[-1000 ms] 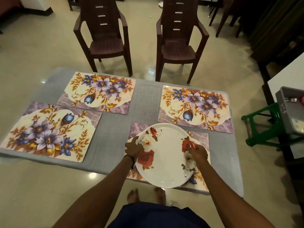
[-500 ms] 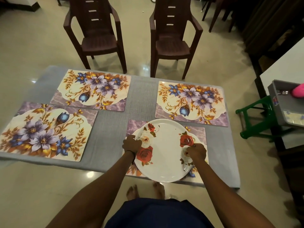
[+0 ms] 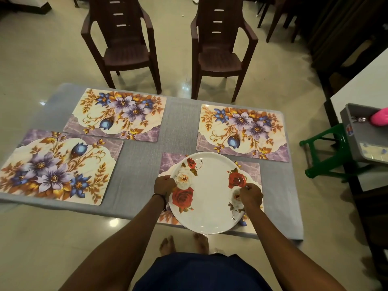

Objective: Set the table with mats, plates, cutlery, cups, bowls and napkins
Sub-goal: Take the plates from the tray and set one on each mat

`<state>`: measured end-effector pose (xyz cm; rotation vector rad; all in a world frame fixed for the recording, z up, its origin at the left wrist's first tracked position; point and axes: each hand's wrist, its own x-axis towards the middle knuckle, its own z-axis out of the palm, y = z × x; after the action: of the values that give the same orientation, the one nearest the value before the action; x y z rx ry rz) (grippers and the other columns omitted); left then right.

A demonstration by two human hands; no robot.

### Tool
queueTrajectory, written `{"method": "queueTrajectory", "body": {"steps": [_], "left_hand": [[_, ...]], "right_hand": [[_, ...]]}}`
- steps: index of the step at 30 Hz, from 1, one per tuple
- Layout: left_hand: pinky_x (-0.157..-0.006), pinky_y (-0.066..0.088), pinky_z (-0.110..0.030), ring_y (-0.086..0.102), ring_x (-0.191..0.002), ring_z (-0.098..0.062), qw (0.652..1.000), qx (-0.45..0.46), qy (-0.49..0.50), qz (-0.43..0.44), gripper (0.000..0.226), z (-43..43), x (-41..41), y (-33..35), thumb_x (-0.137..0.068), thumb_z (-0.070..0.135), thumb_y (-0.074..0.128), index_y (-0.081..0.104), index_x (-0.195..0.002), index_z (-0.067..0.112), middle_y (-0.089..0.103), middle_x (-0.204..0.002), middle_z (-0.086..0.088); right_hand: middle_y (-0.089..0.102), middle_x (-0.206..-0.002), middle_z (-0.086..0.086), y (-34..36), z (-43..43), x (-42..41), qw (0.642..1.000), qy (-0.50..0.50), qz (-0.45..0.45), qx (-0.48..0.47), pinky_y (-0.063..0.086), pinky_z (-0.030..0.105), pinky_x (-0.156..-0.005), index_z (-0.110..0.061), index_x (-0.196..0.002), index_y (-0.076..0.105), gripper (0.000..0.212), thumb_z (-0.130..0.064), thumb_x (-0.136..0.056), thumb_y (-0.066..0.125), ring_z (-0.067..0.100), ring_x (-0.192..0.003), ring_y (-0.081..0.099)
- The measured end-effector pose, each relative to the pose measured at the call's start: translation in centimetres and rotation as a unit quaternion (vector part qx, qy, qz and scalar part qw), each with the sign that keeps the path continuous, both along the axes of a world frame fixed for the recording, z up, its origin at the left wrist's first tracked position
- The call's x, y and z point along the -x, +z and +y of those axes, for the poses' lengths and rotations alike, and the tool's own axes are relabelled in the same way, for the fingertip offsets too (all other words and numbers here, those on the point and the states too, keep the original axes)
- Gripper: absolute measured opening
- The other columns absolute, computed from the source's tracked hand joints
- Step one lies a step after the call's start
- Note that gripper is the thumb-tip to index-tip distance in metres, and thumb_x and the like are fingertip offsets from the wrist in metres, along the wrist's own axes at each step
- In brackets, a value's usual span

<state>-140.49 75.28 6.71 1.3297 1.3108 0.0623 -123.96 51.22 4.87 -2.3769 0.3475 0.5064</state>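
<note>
A white round plate (image 3: pixel 210 194) with red and white roses lies on the near-right floral mat (image 3: pixel 252 171), its front edge hanging past the table's near side. My left hand (image 3: pixel 164 185) grips the plate's left rim. My right hand (image 3: pixel 251 195) grips the right rim with curled fingers. Three more floral mats lie bare: near left (image 3: pixel 52 166), far left (image 3: pixel 117 114) and far right (image 3: pixel 243 131).
The table has a grey cloth (image 3: pixel 142 164). Two dark brown plastic chairs (image 3: pixel 123 45) (image 3: pixel 220 47) stand beyond its far side. On the right are a green stool (image 3: pixel 327 152) and a grey tub (image 3: pixel 365 135) with a pink item (image 3: pixel 380 119).
The plate has settled slightly nearer to me on the mat, with both hands still on its rim. The view has shifted a little.
</note>
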Motion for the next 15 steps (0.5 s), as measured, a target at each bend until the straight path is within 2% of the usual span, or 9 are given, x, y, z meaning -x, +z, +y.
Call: {"method": "queueTrajectory", "body": {"steps": [5,8,11,13,15], "left_hand": [[-0.077,0.053,-0.039,0.06,-0.078,-0.029,1.0,0.008,0.017,0.005,0.013,-0.2,0.4,0.4,-0.061,0.017,0.061,0.067,-0.069,0.01,0.067,-0.08,-0.018],[-0.075,0.053,-0.041,0.059,-0.076,-0.03,1.0,-0.003,0.007,0.016,0.016,0.0,0.4,0.2,-0.056,0.018,0.058,0.067,-0.067,0.009,0.065,-0.076,-0.016],[-0.083,0.057,-0.043,0.065,-0.086,-0.032,0.999,-0.021,-0.034,0.028,0.021,0.0,0.5,-0.5,-0.069,0.011,0.064,0.075,-0.085,0.005,0.072,-0.085,-0.014],[-0.086,0.057,-0.046,0.066,-0.09,-0.032,0.997,-0.04,-0.055,0.038,0.033,0.1,0.5,-1.1,-0.068,0.017,0.061,0.076,-0.095,0.006,0.073,-0.091,-0.014],[-0.088,0.056,-0.046,0.066,-0.093,-0.031,0.995,-0.057,-0.07,0.049,0.032,0.2,0.4,-1.7,-0.074,0.015,0.064,0.075,-0.101,0.005,0.073,-0.098,-0.014]], "right_hand": [[0.069,-0.117,0.015,0.0,-0.2,0.0,1.0,0.007,0.001,0.0,0.051,0.04,-0.091,-0.006,-0.117,0.067,0.024,-0.017,-0.096,0.059,0.034,-0.107,0.063],[0.068,-0.117,0.014,-0.2,-0.4,0.1,1.0,0.003,-0.002,-0.015,0.05,0.039,-0.091,-0.007,-0.115,0.066,0.022,-0.012,-0.094,0.061,0.034,-0.107,0.062],[0.07,-0.114,0.014,-0.4,-0.4,0.0,1.0,0.005,0.007,-0.011,0.051,0.04,-0.09,-0.008,-0.111,0.068,0.022,-0.01,-0.09,0.064,0.033,-0.104,0.063],[0.07,-0.113,0.014,-0.4,-0.4,-0.2,1.0,0.011,0.013,-0.007,0.051,0.038,-0.089,-0.008,-0.11,0.069,0.022,-0.01,-0.089,0.065,0.033,-0.103,0.064],[0.07,-0.115,0.014,-0.3,-0.4,-0.3,1.0,0.015,0.02,-0.004,0.051,0.038,-0.089,-0.008,-0.113,0.069,0.024,-0.012,-0.09,0.065,0.033,-0.105,0.064]]}}
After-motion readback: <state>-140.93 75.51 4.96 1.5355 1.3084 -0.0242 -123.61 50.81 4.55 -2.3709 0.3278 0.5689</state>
